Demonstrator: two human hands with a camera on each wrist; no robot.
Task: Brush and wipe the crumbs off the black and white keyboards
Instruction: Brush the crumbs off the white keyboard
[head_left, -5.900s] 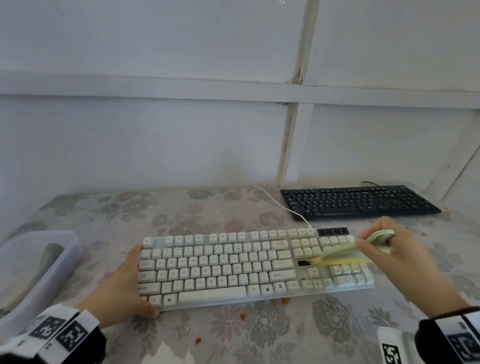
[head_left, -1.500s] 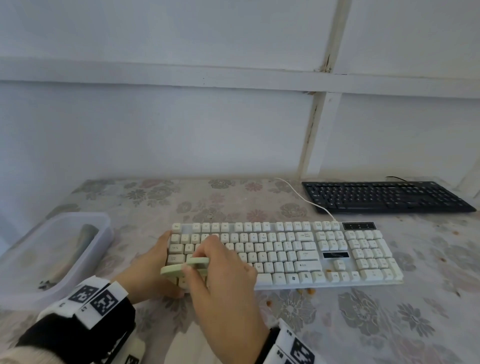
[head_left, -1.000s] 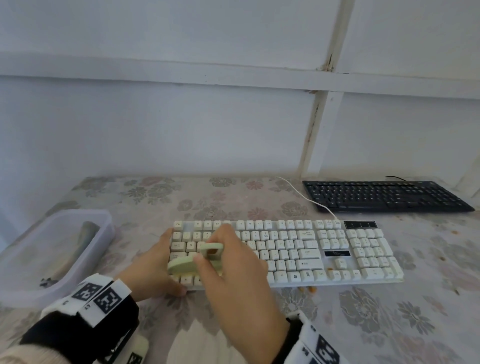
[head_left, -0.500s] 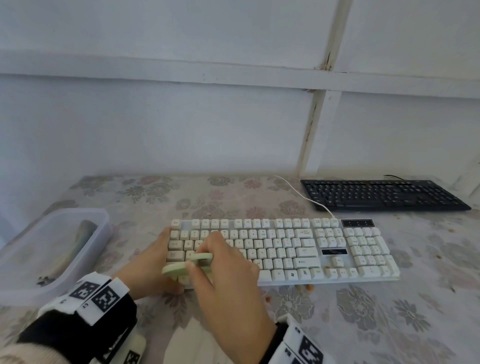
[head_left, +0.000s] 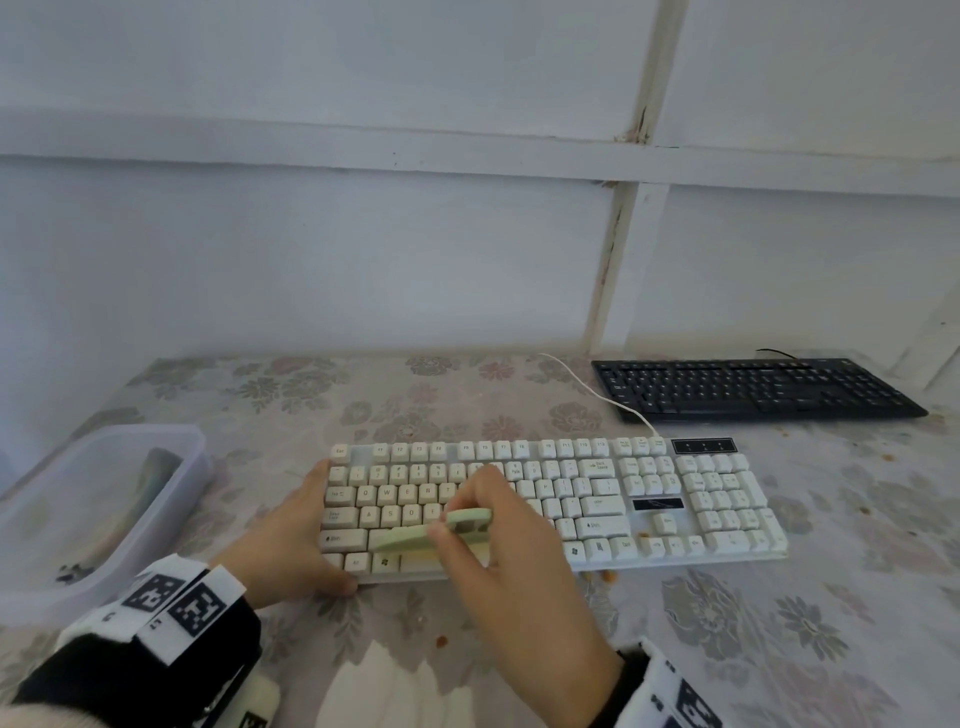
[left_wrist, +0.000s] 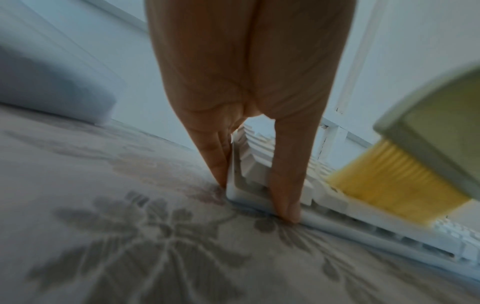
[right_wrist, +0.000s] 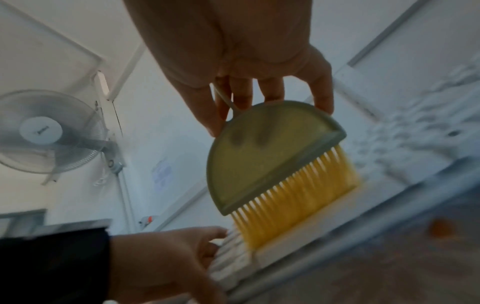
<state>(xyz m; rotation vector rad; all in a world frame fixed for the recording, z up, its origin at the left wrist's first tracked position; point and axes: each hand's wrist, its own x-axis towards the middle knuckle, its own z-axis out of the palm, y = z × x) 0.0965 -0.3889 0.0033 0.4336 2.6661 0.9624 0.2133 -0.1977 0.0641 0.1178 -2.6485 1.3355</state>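
Since half-second-earlier frame, brush (head_left: 434, 531) shifts slightly right along bottom key rows of white keyboard (head_left: 558, 504), bristles on keys near space bar. Right hand (head_left: 511, 551) fingers clamped on green brush handle. Left hand (head_left: 291, 540) unchanged: fingers straight, braced against keyboard's left end, thumb at front edge. Orange crumbs (head_left: 605, 574) lie on tablecloth (head_left: 779, 623) just off front edge; some remain near arrow keys. Black keyboard (head_left: 753, 387) sits behind at right, well apart. Judgement: white keyboard part-brushed; wiping and black keyboard outstanding.
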